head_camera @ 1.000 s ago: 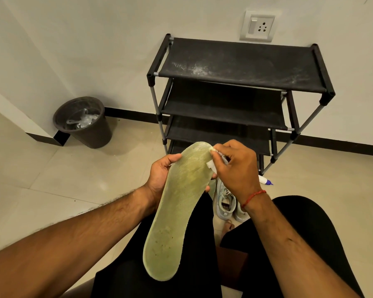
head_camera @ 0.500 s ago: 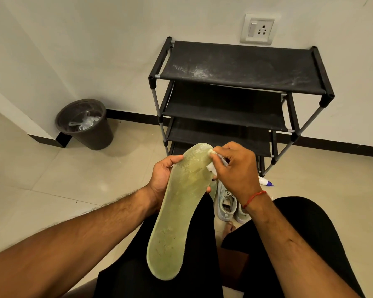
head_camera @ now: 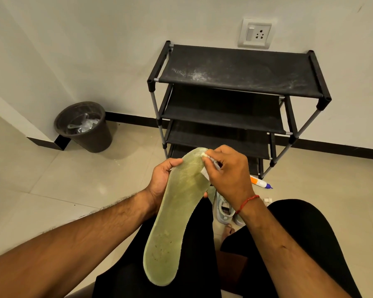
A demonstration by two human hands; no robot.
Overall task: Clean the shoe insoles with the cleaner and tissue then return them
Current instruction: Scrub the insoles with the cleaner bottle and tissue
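Note:
A long yellow-green insole (head_camera: 172, 220) stands upright over my lap, its underside facing me. My left hand (head_camera: 162, 179) grips it from behind near the toe, thumb on the left edge. My right hand (head_camera: 226, 171) pinches a small white tissue (head_camera: 205, 157) against the insole's top right edge. White shoes (head_camera: 224, 209) sit on the floor between my legs, partly hidden by my right wrist. A cleaner bottle (head_camera: 260, 182) with orange label and blue cap lies on the floor behind my right hand.
A black four-tier shoe rack (head_camera: 239, 72) stands against the wall ahead, shelves bare. A dark waste bin (head_camera: 84, 127) holding clear plastic sits at the left by the wall corner. A small white object (head_camera: 267, 200) lies on the tiles near my right knee.
My right hand with the tissue has slid slightly up along the insole's top right edge. The insole and my left hand stay almost where they were.

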